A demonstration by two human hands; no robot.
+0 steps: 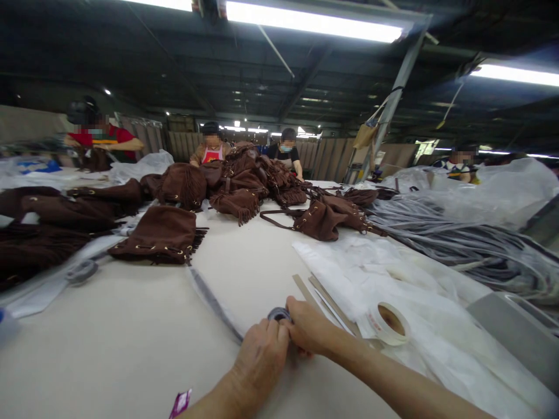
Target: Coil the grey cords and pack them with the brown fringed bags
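Note:
Close together over the pale table (144,337), both my hands are closed on a grey strip wound into a small coil (279,314). My left hand (263,355) is at the coil's near left side, fingers bent around it. From the right, my right hand (308,327) grips the coil with thumb and fingers. The loose tail of the grey strip (213,302) runs from under my left hand up to a brown fringed bag (159,233). Another grey coil (81,272) lies further left. My hands hide the lower part of the coil I hold.
Brown bags are heaped (240,180) at the table's far side. On the right lie white plastic sheets (349,262), a tape roll (393,323), flat strips (334,302) and a bundle of grey strips (463,244). Several people work beyond. A purple packet (181,402) lies near the front edge.

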